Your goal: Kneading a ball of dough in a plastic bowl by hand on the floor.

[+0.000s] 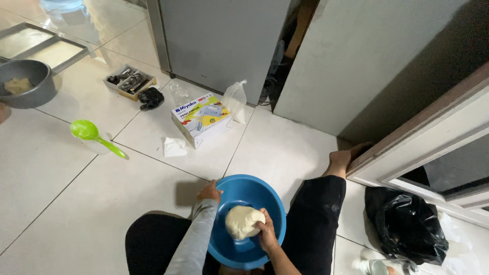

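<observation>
A pale dough ball (243, 222) lay inside the blue basin (234, 191); it looked soft, pliable and heavy-ish, best cupped underneath. The right hand (267, 231) was pressed onto it, the left hand (209, 192) clamped on the basin's rim

dough (242, 221) in bowl (239, 191) | box (201, 119) behind bowl | ladle (92, 134) left of box

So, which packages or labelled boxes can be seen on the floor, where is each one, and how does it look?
Appliance carton: on the tiles beyond the blue basin, rectangular, white with yellow and blue print and a product picture.
Clear plastic bag: right beside the carton, upright, knotted.
Black plastic bag: at the right, near the door frame, crumpled.
No signs or screens.
</observation>
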